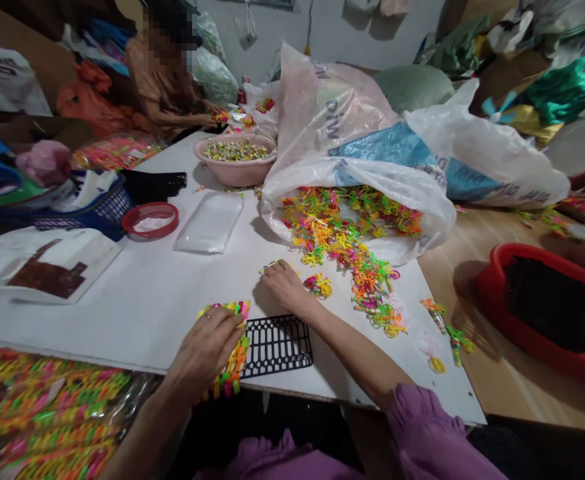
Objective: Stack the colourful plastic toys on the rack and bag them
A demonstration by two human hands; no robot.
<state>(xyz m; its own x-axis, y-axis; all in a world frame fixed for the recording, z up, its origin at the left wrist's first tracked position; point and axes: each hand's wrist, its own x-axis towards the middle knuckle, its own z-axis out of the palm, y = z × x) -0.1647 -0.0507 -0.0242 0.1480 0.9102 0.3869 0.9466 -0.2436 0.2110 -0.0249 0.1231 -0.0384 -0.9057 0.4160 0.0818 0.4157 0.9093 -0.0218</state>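
My left hand [212, 340] is closed over a row of bright plastic toys [232, 381] at the left end of a black slotted rack [277, 347]. The rack lies at the table's front edge, and its right part shows bare slots. Beyond the rack, my right hand [287, 287] reaches down to the tabletop with its fingers together. A small shiny piece [271, 265] shows at the fingertips, too small to name. Just right of that hand sits a little cluster of colourful ring-like toys [318, 285].
A large plastic sack [352, 170] spills many toys [367, 267] onto the white table [147, 300]. Around it are a pink basin [235, 170] of small pieces, clear bags [210, 223], a red basket [150, 221] and a red tub [495, 280]. Another person [167, 87] works at the far left.
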